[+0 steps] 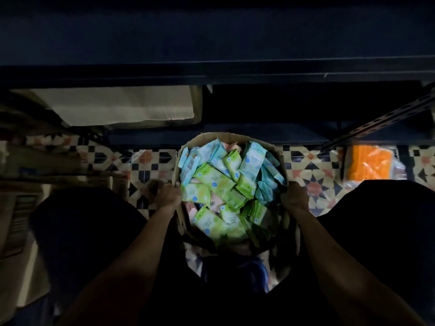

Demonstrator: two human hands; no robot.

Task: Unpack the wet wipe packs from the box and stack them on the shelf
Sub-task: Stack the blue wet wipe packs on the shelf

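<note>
An open cardboard box (229, 137) sits on the patterned floor between my knees, lit from above. Loose wet wipe packs (219, 182) fill it: green ones in the middle and front, light blue ones at the back and right, a few pink ones underneath. My left hand (168, 196) grips the box's left wall, fingers curled over the rim. My right hand (294, 196) grips the right wall the same way. A dark blue metal shelf (211, 69) runs across the view just beyond the box.
Under the shelf at the left stands a large cardboard carton (127, 107). An orange plastic-wrapped bundle (369, 163) lies on the tiles at the right, beside a slotted shelf upright (381, 121). More cartons (21, 175) crowd the far left. The scene is very dim.
</note>
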